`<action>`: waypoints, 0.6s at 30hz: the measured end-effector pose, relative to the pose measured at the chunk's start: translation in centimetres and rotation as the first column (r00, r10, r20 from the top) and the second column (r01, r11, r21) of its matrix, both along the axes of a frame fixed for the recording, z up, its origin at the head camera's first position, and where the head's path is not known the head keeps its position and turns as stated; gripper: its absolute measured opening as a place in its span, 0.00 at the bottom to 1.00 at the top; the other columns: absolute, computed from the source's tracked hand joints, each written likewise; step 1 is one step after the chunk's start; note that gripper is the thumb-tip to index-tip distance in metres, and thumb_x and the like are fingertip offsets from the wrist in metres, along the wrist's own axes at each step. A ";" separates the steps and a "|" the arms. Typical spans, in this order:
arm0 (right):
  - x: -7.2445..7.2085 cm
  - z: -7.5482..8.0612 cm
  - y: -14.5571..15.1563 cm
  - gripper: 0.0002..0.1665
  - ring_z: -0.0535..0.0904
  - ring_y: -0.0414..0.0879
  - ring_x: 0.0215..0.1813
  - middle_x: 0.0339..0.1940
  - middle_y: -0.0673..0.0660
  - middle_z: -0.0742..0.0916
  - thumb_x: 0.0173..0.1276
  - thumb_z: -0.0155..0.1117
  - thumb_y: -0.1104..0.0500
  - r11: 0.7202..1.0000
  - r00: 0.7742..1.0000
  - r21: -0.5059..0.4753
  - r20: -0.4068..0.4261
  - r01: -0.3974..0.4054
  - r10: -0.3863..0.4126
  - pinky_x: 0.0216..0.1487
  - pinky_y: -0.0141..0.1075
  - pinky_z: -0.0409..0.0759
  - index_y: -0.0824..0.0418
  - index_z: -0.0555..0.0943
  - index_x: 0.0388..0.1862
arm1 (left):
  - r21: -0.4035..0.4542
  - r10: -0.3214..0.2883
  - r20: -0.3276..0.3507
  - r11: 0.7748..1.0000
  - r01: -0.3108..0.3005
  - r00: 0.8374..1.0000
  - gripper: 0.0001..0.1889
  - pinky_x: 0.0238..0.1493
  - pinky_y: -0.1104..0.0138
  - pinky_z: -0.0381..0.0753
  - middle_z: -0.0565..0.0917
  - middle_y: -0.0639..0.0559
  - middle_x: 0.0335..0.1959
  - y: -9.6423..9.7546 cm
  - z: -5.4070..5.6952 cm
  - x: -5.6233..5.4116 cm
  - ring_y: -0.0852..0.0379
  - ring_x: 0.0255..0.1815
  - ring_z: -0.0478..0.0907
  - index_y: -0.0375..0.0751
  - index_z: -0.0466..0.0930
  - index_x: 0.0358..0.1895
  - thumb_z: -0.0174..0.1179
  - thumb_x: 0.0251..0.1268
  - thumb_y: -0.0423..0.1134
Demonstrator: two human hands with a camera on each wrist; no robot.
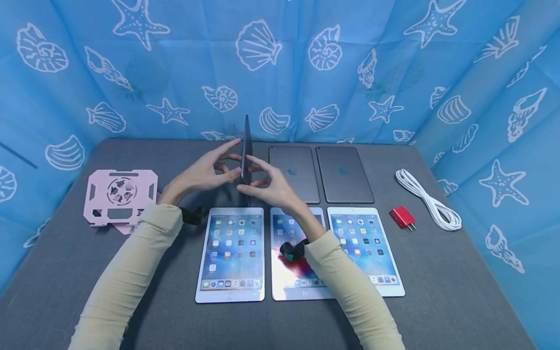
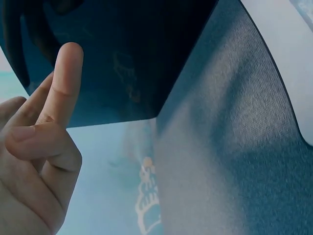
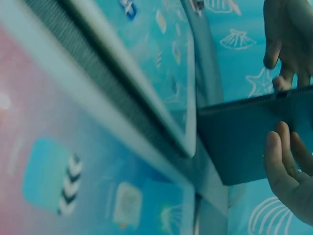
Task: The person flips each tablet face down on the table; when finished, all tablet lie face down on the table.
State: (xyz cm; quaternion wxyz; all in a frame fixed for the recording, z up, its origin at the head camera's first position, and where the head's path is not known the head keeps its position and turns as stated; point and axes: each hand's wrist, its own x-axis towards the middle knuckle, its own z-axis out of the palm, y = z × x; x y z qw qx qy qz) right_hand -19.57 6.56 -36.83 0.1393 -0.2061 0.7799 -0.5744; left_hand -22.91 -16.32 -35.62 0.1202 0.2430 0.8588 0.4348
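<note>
A dark grey tablet [image 1: 247, 133] stands upright on edge, nearly side-on in the head view. My left hand [image 1: 202, 171] is at its left face, fingers and thumb reaching out to it. In the left wrist view, one finger points at the glossy dark screen [image 2: 132, 63], where the hand is mirrored. On the opposite side, my right hand [image 1: 273, 187] lays straight fingers against the tablet's plain back [image 3: 239, 147]. Its thumb is near the front edge. Whether the lower edge carries weight on the table I cannot tell.
Two grey tablets [image 1: 294, 170] [image 1: 345, 175] lie face down behind three lit white tablets [image 1: 229, 295] [image 1: 302, 293] [image 1: 391, 290]. A pink stand [image 1: 98, 194] is at left. A red charger plug [image 1: 402, 217] and coiled white cable [image 1: 430, 201] lie at right. A blue shell-print curtain [image 1: 280, 73] borders the table.
</note>
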 end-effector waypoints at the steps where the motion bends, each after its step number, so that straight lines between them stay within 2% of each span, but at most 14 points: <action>1: -0.1 -0.1 0.1 0.45 0.83 0.62 0.61 0.73 0.64 0.74 0.71 0.68 0.59 1.000 1.000 0.021 0.005 -0.012 0.012 0.58 0.50 0.84 0.52 0.59 0.83 | -0.001 0.003 -0.002 1.000 -0.003 1.000 0.45 0.55 0.47 0.82 0.70 0.36 0.75 -0.1 0.0 0.0 0.41 0.47 0.87 0.55 0.41 0.85 0.59 0.75 0.52; 5: -0.5 -1.0 0.6 0.44 0.77 0.65 0.70 0.76 0.67 0.72 0.72 0.68 0.54 0.987 0.998 0.153 0.037 -0.046 0.041 0.66 0.57 0.79 0.51 0.61 0.82 | 0.004 0.003 0.004 1.000 -0.003 1.000 0.45 0.55 0.48 0.81 0.69 0.35 0.76 -0.7 -0.1 0.0 0.40 0.46 0.88 0.56 0.42 0.85 0.61 0.74 0.50; 10: -0.6 -1.9 0.8 0.47 0.69 0.65 0.76 0.77 0.68 0.70 0.71 0.68 0.48 0.948 0.997 0.313 0.067 -0.062 0.042 0.72 0.60 0.71 0.54 0.58 0.83 | 0.010 0.015 0.043 1.000 -0.015 0.999 0.45 0.62 0.42 0.79 0.67 0.34 0.77 -1.4 -0.1 -0.1 0.40 0.45 0.88 0.58 0.42 0.85 0.62 0.73 0.49; 18: -0.6 -1.9 0.2 0.49 0.67 0.63 0.78 0.79 0.67 0.69 0.71 0.68 0.45 0.921 0.995 0.386 0.102 -0.045 0.006 0.74 0.60 0.69 0.56 0.57 0.83 | 0.036 0.021 0.109 0.999 -0.025 0.994 0.45 0.68 0.39 0.73 0.65 0.33 0.78 -2.9 0.1 0.0 0.38 0.44 0.87 0.58 0.43 0.85 0.62 0.73 0.45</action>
